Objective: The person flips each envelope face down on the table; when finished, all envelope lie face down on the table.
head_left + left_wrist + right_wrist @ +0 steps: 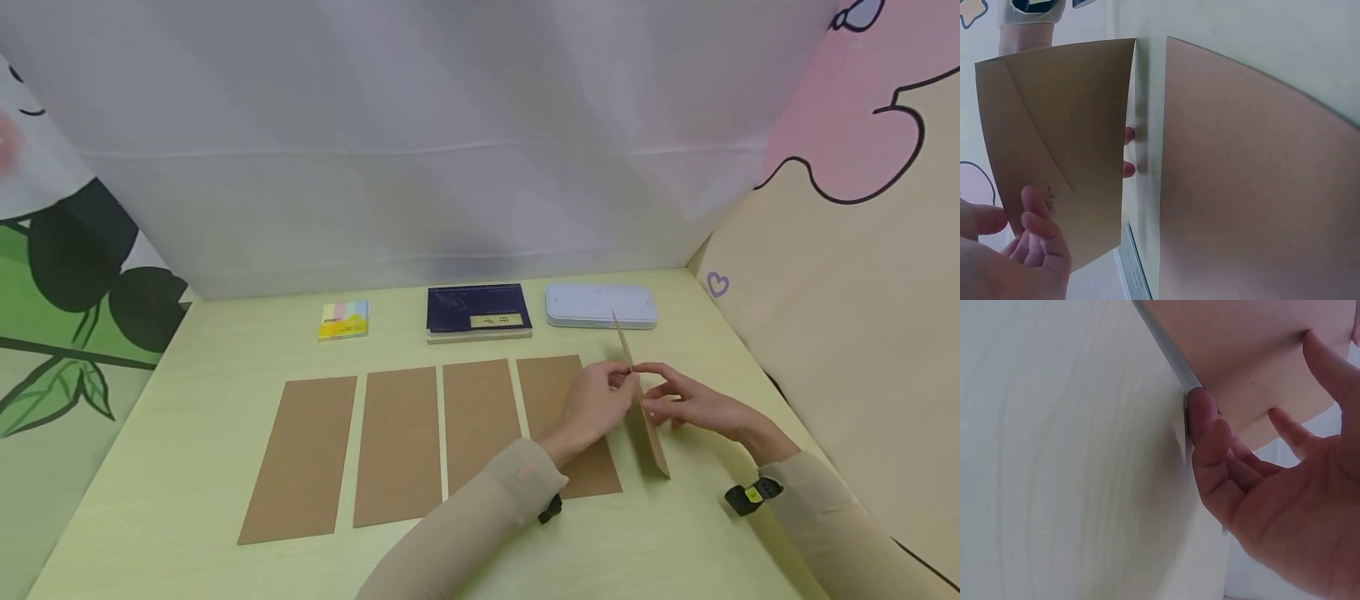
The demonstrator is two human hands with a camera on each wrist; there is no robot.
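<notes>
A brown kraft envelope (1079,112) stands on its long edge, tilted, right of a row of similar flat ones. Its near face has a slanting flap line and small "thank you" print (1050,201). My left hand (600,404) pinches its upper edge, thumb and curled fingers at the rim. From the other side my right hand (701,408) holds it. In the right wrist view two fingertips (1274,414) touch the plain face, while other fingers (1202,403) curl at the lower edge. Those lower fingertips show past the edge in the left wrist view.
Several brown envelopes (397,450) lie side by side on the pale table (150,467); my left forearm crosses over some. Along the back are sticky notes (345,320), a dark blue book (478,308) and a pale flat case (600,305). A white curtain (450,167) hangs behind.
</notes>
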